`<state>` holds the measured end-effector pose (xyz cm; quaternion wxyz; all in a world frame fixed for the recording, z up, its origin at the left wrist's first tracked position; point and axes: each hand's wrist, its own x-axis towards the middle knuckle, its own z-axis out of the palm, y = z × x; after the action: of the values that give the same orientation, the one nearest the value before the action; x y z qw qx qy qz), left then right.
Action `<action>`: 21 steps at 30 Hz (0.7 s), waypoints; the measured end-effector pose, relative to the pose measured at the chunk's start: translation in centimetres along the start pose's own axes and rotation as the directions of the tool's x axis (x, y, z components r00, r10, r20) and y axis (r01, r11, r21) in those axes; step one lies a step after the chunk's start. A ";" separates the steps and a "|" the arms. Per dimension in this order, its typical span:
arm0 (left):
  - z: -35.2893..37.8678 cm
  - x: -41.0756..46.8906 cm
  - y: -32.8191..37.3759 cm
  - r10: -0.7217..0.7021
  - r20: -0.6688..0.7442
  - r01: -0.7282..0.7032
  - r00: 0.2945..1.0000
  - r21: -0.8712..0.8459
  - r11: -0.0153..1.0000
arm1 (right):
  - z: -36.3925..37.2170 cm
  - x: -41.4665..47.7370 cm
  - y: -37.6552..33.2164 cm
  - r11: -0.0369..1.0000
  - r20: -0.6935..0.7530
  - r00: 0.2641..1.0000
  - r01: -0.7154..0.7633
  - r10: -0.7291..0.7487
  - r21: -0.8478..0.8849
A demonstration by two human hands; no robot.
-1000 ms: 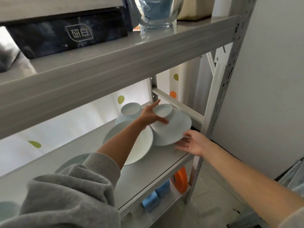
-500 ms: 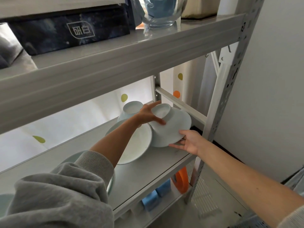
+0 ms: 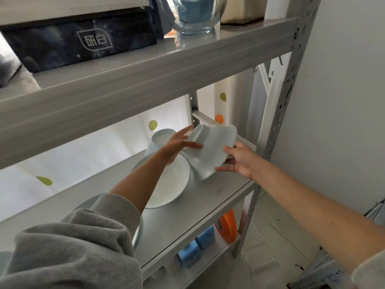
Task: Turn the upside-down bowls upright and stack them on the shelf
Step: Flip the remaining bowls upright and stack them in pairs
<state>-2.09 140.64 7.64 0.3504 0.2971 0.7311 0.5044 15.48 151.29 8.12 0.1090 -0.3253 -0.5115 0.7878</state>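
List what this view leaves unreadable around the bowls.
All in the head view:
Tilted bowl: motion-blurred; inside faces away.
Upside-down bowl behind: partly hidden by left hand.
Bowl at lower left: mostly covered by grey sleeve.
Right hand: some fingers partly hidden by tilted bowl.
Glass vessel: cut off by top edge.

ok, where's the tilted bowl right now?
Head view, centre-right: the tilted bowl is held between the left hand at its foot and the right hand at its rim, over the shelf, just right of the upright bowl.
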 end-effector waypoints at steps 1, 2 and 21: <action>0.1 0.0 -0.1 0.008 -0.004 -0.008 1.000 -0.054 0.998 | 0.1 -0.1 -0.6 0.999 0.003 1.000 0.023 -0.023 -0.036; 0.1 0.1 -0.2 0.022 -0.006 -0.023 1.000 -0.104 0.994 | 0.2 -0.2 -1.2 0.996 0.001 0.999 0.043 -0.043 -0.074; -9.8 -7.0 -1.7 -0.053 -0.154 -0.052 0.987 -0.610 0.791 | 5.6 0.0 0.4 -0.529 0.804 0.288 0.631 -0.520 -0.568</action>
<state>-6.14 129.45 9.87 0.3669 0.1254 0.5550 0.7359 12.07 147.03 9.23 0.2911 0.1115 -0.9502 0.0025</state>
